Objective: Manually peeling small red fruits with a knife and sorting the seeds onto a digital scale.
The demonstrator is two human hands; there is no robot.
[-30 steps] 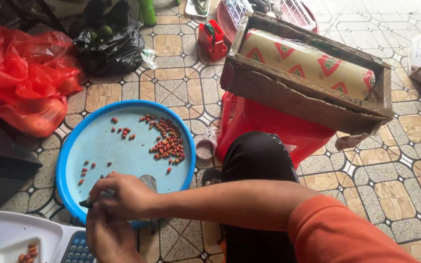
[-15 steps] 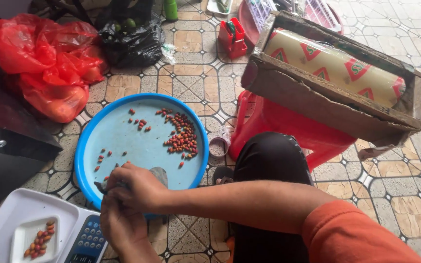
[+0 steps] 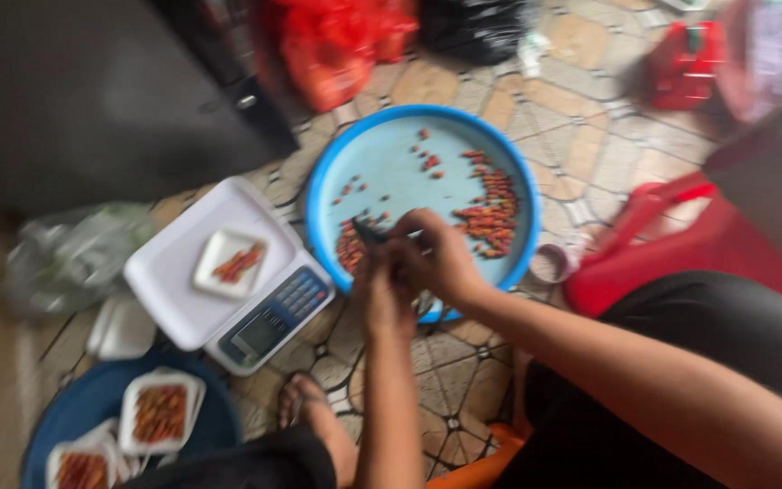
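Note:
A round blue tray [image 3: 337, 172] lies on the tiled floor with small red chillies [image 3: 491, 213] scattered on it, most in a heap at its right. My two hands meet over the tray's near edge. My right hand [image 3: 441, 258] is closed on a small dark tool [image 3: 367, 231] whose tip pokes out to the upper left. My left hand [image 3: 380, 294] presses against the right one from below, fingers curled. The frame is blurred, so what the left hand holds is hidden.
A white weighing scale [image 3: 183, 290] carries a small white dish of chillies [image 3: 233, 263]. At bottom left, filled white foam trays [image 3: 160, 412] sit on a dark blue tray [image 3: 92, 403]. My foot [image 3: 305, 407], a red stool [image 3: 681, 244], red bags [image 3: 337, 45], a dark box [image 3: 92, 91].
The view has swung left and down, bringing the scale and the filled foam trays into sight. My hands stay joined at the blue tray's near edge.

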